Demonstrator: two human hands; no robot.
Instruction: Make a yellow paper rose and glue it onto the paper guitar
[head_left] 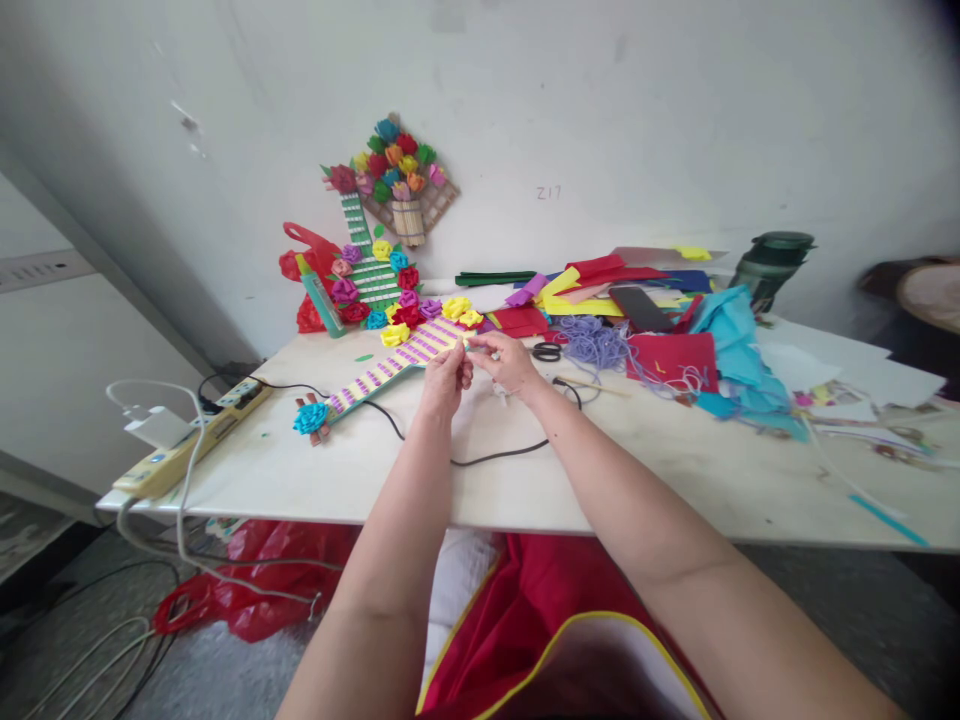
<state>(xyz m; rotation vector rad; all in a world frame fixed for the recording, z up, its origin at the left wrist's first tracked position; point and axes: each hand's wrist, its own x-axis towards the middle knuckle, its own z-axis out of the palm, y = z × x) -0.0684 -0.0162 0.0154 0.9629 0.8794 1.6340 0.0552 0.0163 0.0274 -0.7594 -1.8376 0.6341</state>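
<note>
My left hand (448,376) is closed, its fingers pinched together at the right end of a guitar-shaped craft (424,345) with yellow and purple stripes. My right hand (506,362) meets it from the right, thumb and forefinger pressed together. Whatever small thing lies between the fingertips is too small to make out. Yellow, red and purple paper flowers edge the craft's upper side, and a blue paper flower (310,418) sits at its lower left end. Behind it a green striped craft (375,280) with flowers leans against the wall.
A yellow power strip (157,468) with a white charger stands at the left edge. Black cable crosses the table below my hands. Black scissors (547,352), purple yarn (596,342), coloured paper, a phone (641,309) and a dark bottle (769,268) lie or stand rightward.
</note>
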